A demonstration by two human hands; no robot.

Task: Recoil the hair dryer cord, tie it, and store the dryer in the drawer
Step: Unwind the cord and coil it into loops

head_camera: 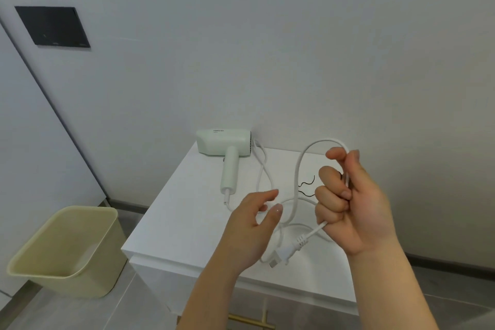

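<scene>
A pale green hair dryer [224, 146] lies on the white cabinet top [187, 222] near the wall, handle pointing toward me. Its white cord [297, 169] runs from the handle's end in loose loops across the top. My right hand [348, 203] is raised above the cabinet, fingers closed around the cord near its plug end, with one loop arching up over the fist. The white plug [286, 253] hangs just below that fist. My left hand [254, 225] hovers beside the cord with fingers apart, holding nothing. A thin black tie [306, 185] lies on the top behind the cord.
A beige waste bin [64, 246] stands on the floor left of the cabinet. A gold drawer handle [251, 320] shows on the cabinet front below my arms. A dark panel [52, 25] is set in the left wall.
</scene>
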